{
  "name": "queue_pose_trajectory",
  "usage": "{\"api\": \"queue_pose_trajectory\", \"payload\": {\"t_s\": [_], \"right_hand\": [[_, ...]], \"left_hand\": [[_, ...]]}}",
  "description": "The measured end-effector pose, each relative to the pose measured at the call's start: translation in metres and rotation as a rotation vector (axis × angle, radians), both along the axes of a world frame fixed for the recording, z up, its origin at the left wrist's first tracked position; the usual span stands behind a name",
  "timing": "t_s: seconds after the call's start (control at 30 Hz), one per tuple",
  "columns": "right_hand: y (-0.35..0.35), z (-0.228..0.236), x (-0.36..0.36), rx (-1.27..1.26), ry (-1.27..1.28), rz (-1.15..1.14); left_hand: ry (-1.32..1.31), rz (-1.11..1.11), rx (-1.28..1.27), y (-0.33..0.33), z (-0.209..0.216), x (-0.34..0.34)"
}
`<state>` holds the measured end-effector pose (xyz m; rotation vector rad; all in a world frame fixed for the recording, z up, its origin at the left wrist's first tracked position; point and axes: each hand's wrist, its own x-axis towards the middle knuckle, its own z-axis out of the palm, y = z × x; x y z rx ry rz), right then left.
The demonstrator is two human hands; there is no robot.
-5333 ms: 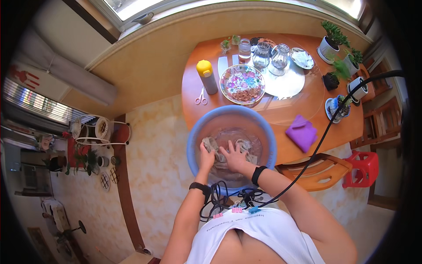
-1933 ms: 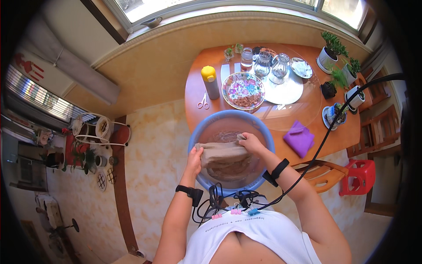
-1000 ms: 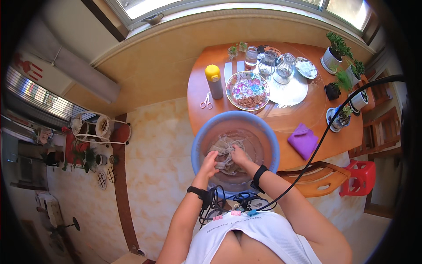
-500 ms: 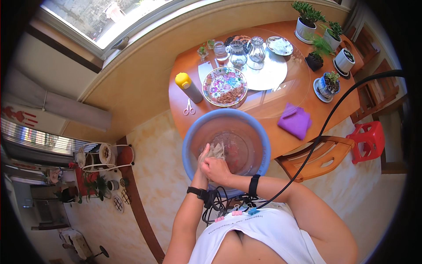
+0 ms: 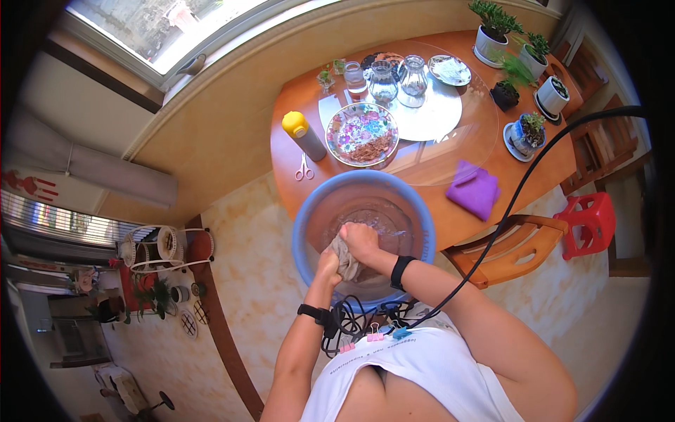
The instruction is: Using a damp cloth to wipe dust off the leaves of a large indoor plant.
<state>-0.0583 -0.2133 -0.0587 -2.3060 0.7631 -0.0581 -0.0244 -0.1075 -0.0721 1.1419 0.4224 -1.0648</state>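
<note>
Inside a blue-rimmed basin [image 5: 428, 235], a greyish-beige wet cloth [image 5: 344, 257] is bunched up between my two hands. My left hand [image 5: 328, 268] is closed round its lower left end. Gripping the upper end, my right hand [image 5: 361, 240] is a fist just beyond and to the right of the left one. The cloth looks twisted and tight between them. Rippled water [image 5: 394, 228] shows in the basin below. Part of the cloth is hidden by my fingers.
The wooden table [image 5: 422, 218] beyond the basin bears a floral plate [image 5: 358, 126] of brown shreds, pink scissors [image 5: 304, 169], a yellow-lidded bottle [image 5: 304, 135], a folded purple cloth [image 5: 472, 191], glass vases [image 5: 413, 79] and potted plants. A black cable [image 5: 519, 200] crosses above a wooden chair [image 5: 517, 250].
My right hand has moved up and away from the left, round the far end of the cloth. My left hand has closed on the near end, and the cloth is now stretched between them.
</note>
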Motion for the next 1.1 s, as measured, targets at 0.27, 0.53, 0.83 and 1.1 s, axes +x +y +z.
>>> {"api": "queue_pose_trajectory", "payload": {"t_s": [0.27, 0.53, 0.83, 1.1], "right_hand": [[-0.026, -0.015, -0.02, -0.072, 0.225, 0.243], [-0.024, -0.041, -0.018, -0.267, 0.402, 0.524], [-0.019, -0.034, -0.01, -0.448, 0.265, 0.585], [-0.015, -0.052, -0.008, -0.468, -0.009, 0.608]], "left_hand": [[-0.137, -0.239, 0.34, 0.005, 0.023, 0.013], [-0.403, -0.384, 0.379, 0.016, 0.007, 0.018], [-0.865, -0.405, 0.328, 0.0, 0.021, 0.013], [-1.228, -0.458, 0.335, -0.026, 0.023, 0.005]]}}
